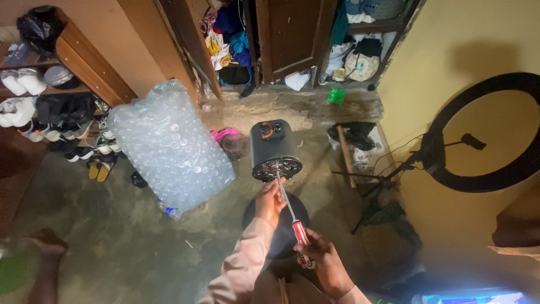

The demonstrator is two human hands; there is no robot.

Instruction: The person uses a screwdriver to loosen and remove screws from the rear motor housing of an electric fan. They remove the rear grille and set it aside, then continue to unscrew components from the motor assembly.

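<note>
Gripping one screwdriver (292, 217) — two hands (323, 256).

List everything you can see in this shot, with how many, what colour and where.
Appliance base: one, black with an orange knob, centre, underside facing the camera.
Screwdriver: one, red handle, metal shaft, tip at the appliance's underside.
Bag of plastic bottles: one, clear, left of centre on the floor.
Loose bottle: one, clear, beside the bag.
Shoe rack: one, wooden, left, with several shoes.
Ring light: one, black, on a stand at right.
Green object: one, by the wardrobe.
Round dark disc: one, below the hands.
Foot: one, lower left.
Left hand: steadies the shaft.
Right hand: grips the handle.
</note>
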